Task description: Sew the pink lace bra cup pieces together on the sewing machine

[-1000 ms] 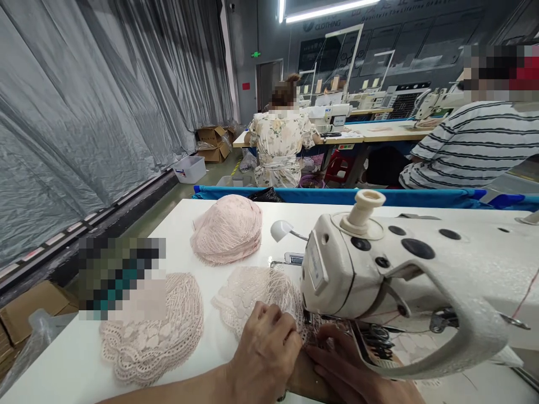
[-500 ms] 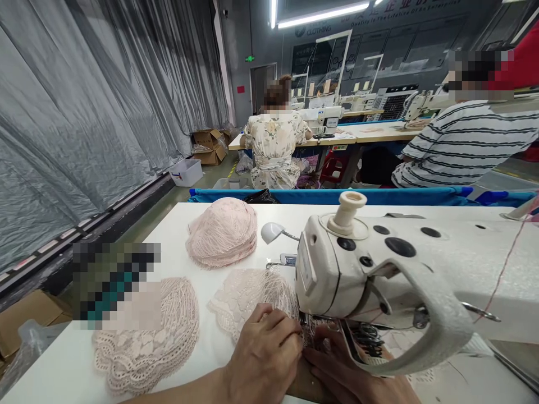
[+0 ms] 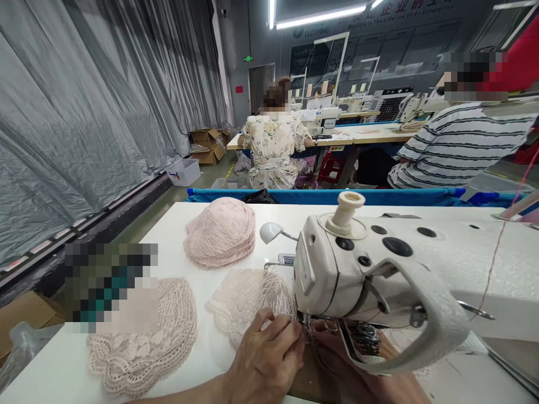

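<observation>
My left hand [image 3: 266, 354] lies curled on a pale pink lace piece [image 3: 248, 298], its fingertips pinching the lace right beside the needle area of the white sewing machine [image 3: 379, 275]. My right hand [image 3: 370, 376] is under the machine head, mostly hidden by the machine's guard; its fingers rest at the lace near the presser foot. A small lamp [image 3: 270, 232] sticks out left of the machine head.
Two stacks of pink lace pieces lie on the white table [image 3: 168, 224]: one far [image 3: 221, 232], one near left [image 3: 143, 342]. Other people sit at sewing tables behind a blue edge [image 3: 320, 196]. Grey plastic sheeting hangs at left; cardboard boxes [image 3: 208, 145] on the floor.
My left hand's fingers have curled in closer to the needle, pinching the lace. My right hand has slid further under the machine head. The view shifted slightly.
</observation>
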A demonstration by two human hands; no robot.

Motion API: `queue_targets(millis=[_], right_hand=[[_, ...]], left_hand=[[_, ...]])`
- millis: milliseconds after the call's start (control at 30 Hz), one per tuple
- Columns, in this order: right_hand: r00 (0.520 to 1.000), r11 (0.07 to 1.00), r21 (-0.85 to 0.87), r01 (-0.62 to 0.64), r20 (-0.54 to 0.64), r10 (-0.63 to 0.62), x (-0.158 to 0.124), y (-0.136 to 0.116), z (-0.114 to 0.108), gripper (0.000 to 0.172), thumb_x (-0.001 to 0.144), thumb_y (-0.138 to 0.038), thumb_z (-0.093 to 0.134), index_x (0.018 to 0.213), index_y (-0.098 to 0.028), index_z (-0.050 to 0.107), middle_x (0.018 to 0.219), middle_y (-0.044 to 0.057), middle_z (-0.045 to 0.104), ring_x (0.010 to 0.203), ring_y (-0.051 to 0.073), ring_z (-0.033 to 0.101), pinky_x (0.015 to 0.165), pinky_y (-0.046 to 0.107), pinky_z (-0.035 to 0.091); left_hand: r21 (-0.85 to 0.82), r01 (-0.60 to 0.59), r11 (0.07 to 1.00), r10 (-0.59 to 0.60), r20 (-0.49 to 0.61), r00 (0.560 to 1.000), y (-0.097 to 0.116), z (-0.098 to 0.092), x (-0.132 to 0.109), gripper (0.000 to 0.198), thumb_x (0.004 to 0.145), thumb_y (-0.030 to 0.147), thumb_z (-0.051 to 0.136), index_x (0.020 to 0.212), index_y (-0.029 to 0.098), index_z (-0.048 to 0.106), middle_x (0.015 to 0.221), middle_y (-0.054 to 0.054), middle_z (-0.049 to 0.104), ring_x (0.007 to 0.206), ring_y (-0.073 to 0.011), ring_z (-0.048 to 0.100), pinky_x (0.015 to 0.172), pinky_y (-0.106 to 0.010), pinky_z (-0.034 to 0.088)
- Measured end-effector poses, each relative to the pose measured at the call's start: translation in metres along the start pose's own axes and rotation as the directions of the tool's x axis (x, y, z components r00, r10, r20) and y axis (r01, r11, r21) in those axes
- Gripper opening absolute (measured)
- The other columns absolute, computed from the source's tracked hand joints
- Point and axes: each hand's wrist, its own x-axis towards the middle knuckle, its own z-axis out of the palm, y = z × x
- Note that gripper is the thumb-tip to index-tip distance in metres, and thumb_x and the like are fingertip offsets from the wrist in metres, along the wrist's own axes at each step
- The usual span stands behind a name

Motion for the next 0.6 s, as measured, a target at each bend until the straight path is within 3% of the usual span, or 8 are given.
queue_targets(millis=[333, 600], right_hand=[[0.995, 0.993, -0.095, 0.069, -0.061, -0.075, -0.011, 0.012, 0.015, 0.026, 0.076, -0.019, 0.058, 0.098, -0.027, 0.067, 0.101, 0.006, 0.069, 0.091, 0.024, 0.066, 0.072, 0.031, 0.054], [0.999, 0.999, -0.011, 0.044, 0.001, -0.044, -0.008, 0.013, 0.011, 0.02, 0.078, -0.022, 0.056, 0.092, -0.032, 0.067, 0.079, 0.003, 0.068, 0.083, 0.023, 0.066, 0.068, 0.031, 0.052]], left_hand=[[-0.005, 0.003, 1.0, -0.003, 0.017, 1.0, 0.0, 0.001, 0.0, 0.015, 0.091, 0.008, 0.045, 0.091, 0.011, 0.059, 0.084, -0.002, 0.063, 0.08, -0.0109, 0.058, 0.078, -0.029, 0.042], [-0.031, -0.015, 0.999, 0.014, -0.051, 0.999, 0.0, -0.001, 0.002, 0.016, 0.089, 0.005, 0.045, 0.09, 0.008, 0.061, 0.083, -0.004, 0.064, 0.078, -0.0116, 0.058, 0.078, -0.029, 0.041]])
